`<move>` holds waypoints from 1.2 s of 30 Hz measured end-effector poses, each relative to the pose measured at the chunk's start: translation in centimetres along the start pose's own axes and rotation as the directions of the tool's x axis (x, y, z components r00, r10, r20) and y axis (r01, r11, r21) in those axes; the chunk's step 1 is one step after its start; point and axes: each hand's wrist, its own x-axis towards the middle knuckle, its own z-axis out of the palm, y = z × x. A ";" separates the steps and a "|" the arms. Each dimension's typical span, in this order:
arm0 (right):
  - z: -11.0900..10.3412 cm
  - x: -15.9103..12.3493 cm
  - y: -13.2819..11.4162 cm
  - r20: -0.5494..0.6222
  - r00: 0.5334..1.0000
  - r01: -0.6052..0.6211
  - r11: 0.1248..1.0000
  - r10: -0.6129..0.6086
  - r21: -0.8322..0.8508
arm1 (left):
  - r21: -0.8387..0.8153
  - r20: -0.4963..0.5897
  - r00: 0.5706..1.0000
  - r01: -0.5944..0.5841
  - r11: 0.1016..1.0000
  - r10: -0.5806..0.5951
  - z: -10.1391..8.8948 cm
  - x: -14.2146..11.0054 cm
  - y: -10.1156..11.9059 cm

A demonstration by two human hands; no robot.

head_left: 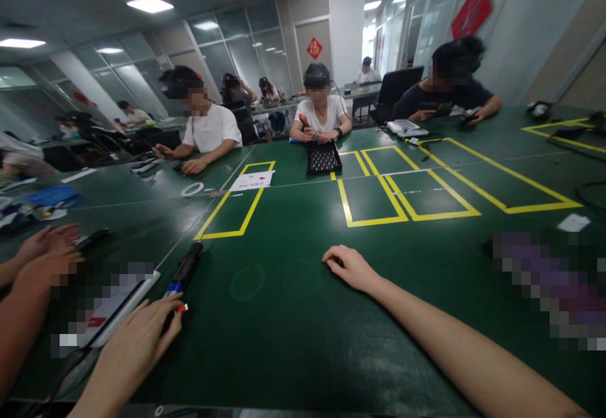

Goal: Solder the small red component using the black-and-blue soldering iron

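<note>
At the lower left, my left hand [139, 336] is closed around the rear of what looks like an electric screwdriver [185, 269]. This tool is black with a blue band, lies along the green table [293, 329] and points away from me. A small orange part shows by my thumb; my palm hides the tool's rear end. Farther right, my right hand [350, 268] rests on the tabletop, fingers loosely curled and nothing visible in them. Left of my left hand lies a white flat device [125, 307], partly blurred out.
A co-worker's hands [45, 250] are close on my left. Yellow tape rectangles [376, 222] mark the table, with a white paper [252, 180] on one. Opposite, a seated person [326, 112] holds a red-tipped tool over a black tray [324, 158]. A blurred purple object [544, 276] lies at right.
</note>
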 end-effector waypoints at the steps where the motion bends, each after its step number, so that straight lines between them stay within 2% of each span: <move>1: 0.0 0.0 0.0 0.003 1.000 -0.002 1.000 0.002 -0.004 | -0.045 0.000 1.000 0.007 0.999 -0.006 -0.4 0.6 1.0; 3: 0.0 0.0 0.0 0.006 1.000 -0.002 1.000 0.003 -0.011 | -0.130 0.034 0.999 -0.002 0.991 0.007 -1.4 2.1 3.5; 5: 0.0 0.1 0.1 0.009 1.000 0.002 1.000 -0.002 -0.008 | -0.219 0.100 0.992 -0.048 0.974 0.071 -2.5 3.9 6.7; 7: 0.0 0.1 0.2 0.010 1.000 0.013 1.000 -0.013 0.002 | -0.330 0.144 0.972 -0.130 0.935 0.185 -3.5 6.1 10.2; 10: 0.0 0.2 0.3 -0.002 1.000 0.030 0.999 -0.030 0.024 | -0.492 0.126 0.916 -0.275 0.826 0.380 -3.9 9.3 15.3; 13: 0.0 0.3 0.5 -0.046 0.999 0.013 0.995 -0.009 0.099 | -0.646 0.056 0.885 -0.320 0.693 0.462 -2.2 12.4 19.4; 15: 0.0 0.3 0.6 -0.080 0.997 -0.005 0.984 0.020 0.181 | -0.773 0.042 0.898 -0.248 0.584 0.438 -0.2 13.9 21.4; 17: -0.1 0.3 0.8 -0.096 0.995 -0.014 0.970 0.038 0.241 | -0.882 0.090 0.913 -0.112 0.458 0.397 1.9 15.1 23.0; 20: -0.3 0.3 1.0 -0.109 0.992 -0.026 0.966 0.056 0.257 | -0.952 0.208 0.912 0.106 0.286 0.354 4.3 15.8 24.3; 22: -0.3 0.4 1.2 -0.127 0.989 -0.037 0.968 0.070 0.250 | -0.956 0.257 0.907 0.189 0.224 0.333 5.2 15.8 24.6; 30: -0.2 0.6 1.4 -0.135 0.984 -0.070 0.952 0.115 0.298 | -0.951 0.301 0.918 0.269 0.150 0.259 6.5 15.2 24.5; 36: -0.4 0.5 1.2 -0.129 0.983 -0.080 0.940 0.129 0.330 | -0.954 0.298 0.906 0.274 0.119 0.302 6.4 15.0 24.6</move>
